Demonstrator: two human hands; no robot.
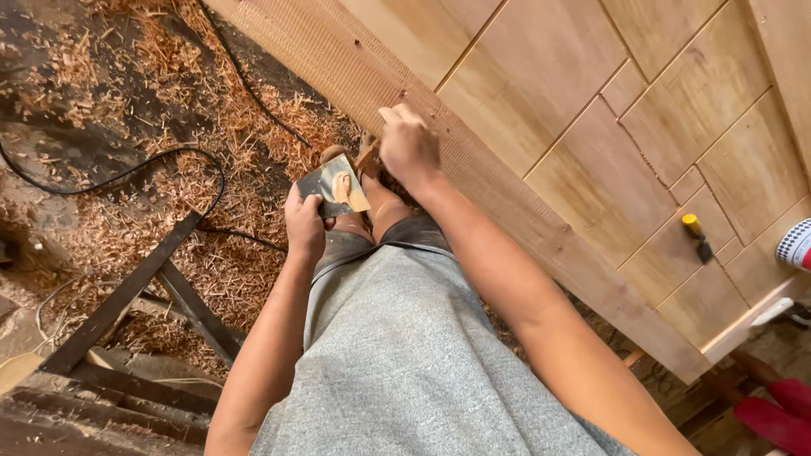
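Pinching a putty knife (pixel 334 187) in left hand (pixel 304 224); right hand (pixel 408 145) on door edge (pixel 473 160)

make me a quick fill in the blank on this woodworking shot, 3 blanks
1. The left hand holds a flat scraper blade smeared with tan ____.
2. The right hand presses on the edge of a panelled wooden ____.
3. A small tool with a ____ handle lies on the wood.

Missing words: filler; door; yellow
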